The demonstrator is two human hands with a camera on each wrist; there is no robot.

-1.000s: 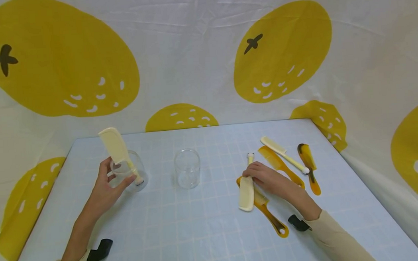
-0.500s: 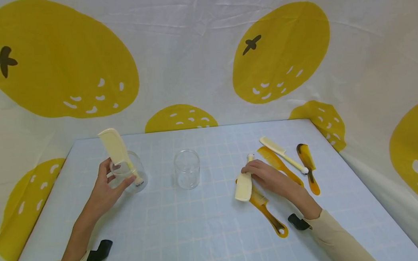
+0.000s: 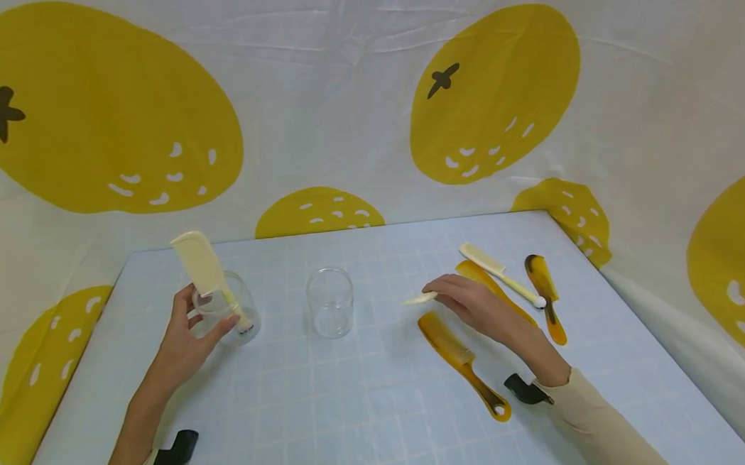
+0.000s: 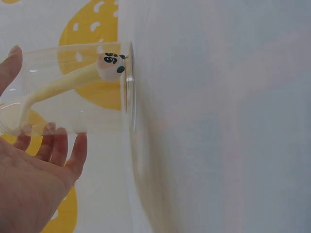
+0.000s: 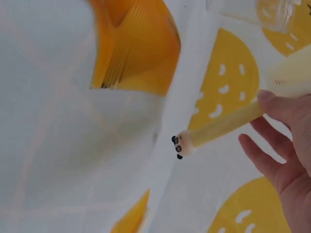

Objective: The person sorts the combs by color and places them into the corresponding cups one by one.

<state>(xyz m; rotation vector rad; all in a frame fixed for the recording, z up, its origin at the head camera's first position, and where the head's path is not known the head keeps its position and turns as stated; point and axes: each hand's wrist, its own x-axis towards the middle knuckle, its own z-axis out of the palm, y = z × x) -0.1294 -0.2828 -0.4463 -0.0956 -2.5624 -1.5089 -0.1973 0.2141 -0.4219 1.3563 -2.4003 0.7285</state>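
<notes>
My left hand [image 3: 181, 344] grips a clear glass cup [image 3: 248, 286], its thumb and fingers on either side. A cream comb [image 3: 198, 264] leans in that cup, wide head up; in the left wrist view its panda-tipped handle [image 4: 68, 84] points down to the base. My right hand [image 3: 479, 308] pinches another cream comb [image 3: 422, 298] above the table. Its handle [image 5: 228, 124] and panda end show in the right wrist view. Below lies a brown-amber comb [image 3: 443, 335] with a holed handle. Between the hands stands a second glass cup [image 3: 330, 303].
To the right lie another cream comb [image 3: 484, 258], an amber comb [image 3: 475, 272] partly behind my right hand, and a dark-tipped amber comb [image 3: 543, 282]. A patterned curtain [image 3: 365, 119] rises behind the table [image 3: 333, 420].
My right hand has lifted its cream comb off the brown-amber comb and turned it, so its head points left. My left hand stays in place round the cup.
</notes>
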